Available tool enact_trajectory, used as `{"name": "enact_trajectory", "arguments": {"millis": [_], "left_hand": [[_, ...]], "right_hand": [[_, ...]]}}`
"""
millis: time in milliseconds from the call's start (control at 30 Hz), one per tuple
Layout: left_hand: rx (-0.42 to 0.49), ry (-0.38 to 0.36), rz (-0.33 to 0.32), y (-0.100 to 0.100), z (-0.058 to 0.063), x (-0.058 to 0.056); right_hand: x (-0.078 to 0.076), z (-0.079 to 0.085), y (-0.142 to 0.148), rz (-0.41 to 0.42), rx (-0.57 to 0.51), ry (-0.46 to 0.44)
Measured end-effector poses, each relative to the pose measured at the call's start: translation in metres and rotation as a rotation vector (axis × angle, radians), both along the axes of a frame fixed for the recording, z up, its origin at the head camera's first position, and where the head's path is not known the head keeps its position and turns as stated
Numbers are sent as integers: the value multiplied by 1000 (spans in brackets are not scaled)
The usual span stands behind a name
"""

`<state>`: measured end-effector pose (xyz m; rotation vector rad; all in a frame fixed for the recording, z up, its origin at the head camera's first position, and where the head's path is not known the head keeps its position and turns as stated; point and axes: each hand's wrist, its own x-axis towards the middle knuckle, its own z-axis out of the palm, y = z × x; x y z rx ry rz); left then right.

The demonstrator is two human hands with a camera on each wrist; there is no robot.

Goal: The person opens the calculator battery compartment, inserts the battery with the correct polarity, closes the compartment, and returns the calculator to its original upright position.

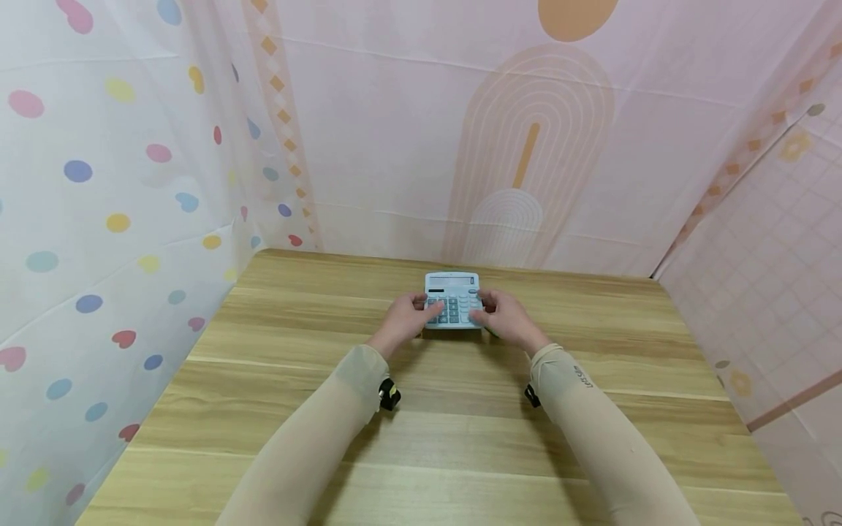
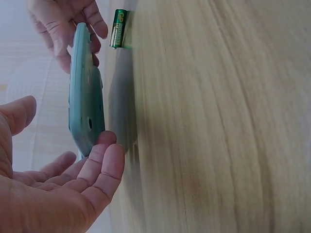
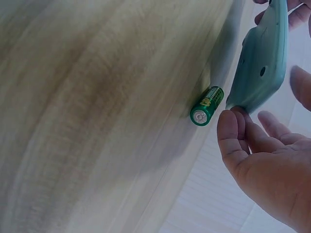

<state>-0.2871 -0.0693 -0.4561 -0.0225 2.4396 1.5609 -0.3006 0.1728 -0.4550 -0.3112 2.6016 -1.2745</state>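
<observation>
a light-blue calculator [image 1: 454,301] was held near the head view's centre, its side edges gripped by the left hand [image 1: 404,318] and right hand [image 1: 509,318]. a green gp battery [image 2: 118,29] was shown at the left wrist view's top.

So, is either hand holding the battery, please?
No, the battery lies on the table while left hand and right hand hold the calculator.

smooth plastic calculator [image 1: 454,301], wood-grain tabletop [image 1: 454,453]
glossy battery [image 3: 207,106], metal-ended, at the calculator's four o'clock; creased cloth hanging [image 1: 368,146] at twelve o'clock.
</observation>
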Motion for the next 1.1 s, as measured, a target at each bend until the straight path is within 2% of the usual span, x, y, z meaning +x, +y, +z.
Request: {"name": "enact_trajectory", "arguments": {"millis": [267,567,733,1100], "left_hand": [[-19,5,-9,-1,0,1],[4,-8,-7,-2,2,0],[37,-22,5,-2,5,0],[102,12,12,-2,6,0]], "right_hand": [[2,1,-1,-2,4,21],[1,0,-2,-5,-4,26],[0,1,-3,-12,-3,24],[0,4,-5,-5,26,18]]}}
